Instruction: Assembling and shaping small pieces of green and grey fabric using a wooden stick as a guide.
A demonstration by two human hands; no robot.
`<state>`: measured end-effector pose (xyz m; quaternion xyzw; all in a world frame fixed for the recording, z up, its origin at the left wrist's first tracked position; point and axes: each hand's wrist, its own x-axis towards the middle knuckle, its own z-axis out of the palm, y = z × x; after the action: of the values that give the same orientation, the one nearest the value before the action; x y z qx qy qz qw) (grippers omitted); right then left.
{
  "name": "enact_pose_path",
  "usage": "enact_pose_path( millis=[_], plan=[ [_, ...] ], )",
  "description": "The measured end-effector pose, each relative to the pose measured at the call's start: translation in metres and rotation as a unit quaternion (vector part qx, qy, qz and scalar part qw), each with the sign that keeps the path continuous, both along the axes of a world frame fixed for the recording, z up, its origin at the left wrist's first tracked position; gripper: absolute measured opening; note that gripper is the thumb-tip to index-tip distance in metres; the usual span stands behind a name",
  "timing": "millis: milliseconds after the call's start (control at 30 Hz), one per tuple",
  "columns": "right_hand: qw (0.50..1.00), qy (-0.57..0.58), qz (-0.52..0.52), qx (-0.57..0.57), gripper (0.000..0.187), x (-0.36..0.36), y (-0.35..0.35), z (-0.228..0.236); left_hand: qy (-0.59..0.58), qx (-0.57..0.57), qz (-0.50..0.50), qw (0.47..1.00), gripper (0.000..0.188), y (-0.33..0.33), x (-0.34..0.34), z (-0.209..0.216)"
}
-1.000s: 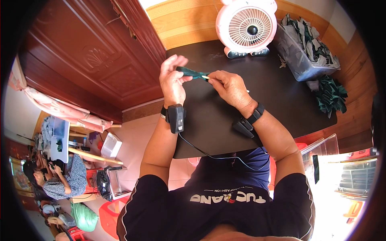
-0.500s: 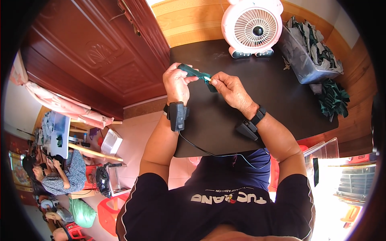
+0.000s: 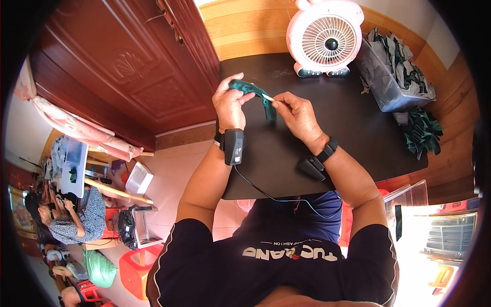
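Observation:
Above the dark tabletop, my left hand [image 3: 229,108] pinches a dark green fabric strip [image 3: 270,110] between thumb and fingers. One end of the strip lies along those fingers, and the other hangs down toward my right. My right hand [image 3: 300,118] grips a thin white stick-like piece [image 3: 268,97] between thumb and fingertips. Its pale tip touches or overlaps the strip where the cloth bends. Whether that tip passes through the fabric is too small to tell.
A pink fan [image 3: 327,41] stands at the table's far edge. To its right, a clear plastic bin [image 3: 394,102] holds grey and green cloth pieces, with a green bundle [image 3: 423,130] beside it. A black cable [image 3: 255,188] runs from my left wrist device. Another person [image 3: 76,215] sits far left.
The white piece now shows more of its length, and the strip's free end hangs lower and straighter. Both hands keep their hold and have shifted only slightly.

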<state>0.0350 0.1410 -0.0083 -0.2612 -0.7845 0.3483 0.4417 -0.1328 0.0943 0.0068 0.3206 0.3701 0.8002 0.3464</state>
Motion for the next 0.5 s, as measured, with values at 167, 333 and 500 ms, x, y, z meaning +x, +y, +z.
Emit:
enact_pose_path(
  millis=[167,333,500],
  plan=[
    [0.999,0.01,0.035,-0.036,0.009,0.001,0.002,-0.003,0.007,0.004,-0.03,1.0,0.035,-0.002,0.005,0.002],
    [0.972,0.061,0.142,-0.176,0.016,0.004,0.008,-0.003,0.035,-0.047,-0.074,0.995,0.024,-0.003,0.008,-0.004],
    [0.948,-0.034,0.157,-0.276,0.017,0.01,0.01,0.012,0.025,-0.04,-0.071,0.996,0.021,-0.001,0.006,-0.006]
  ],
)
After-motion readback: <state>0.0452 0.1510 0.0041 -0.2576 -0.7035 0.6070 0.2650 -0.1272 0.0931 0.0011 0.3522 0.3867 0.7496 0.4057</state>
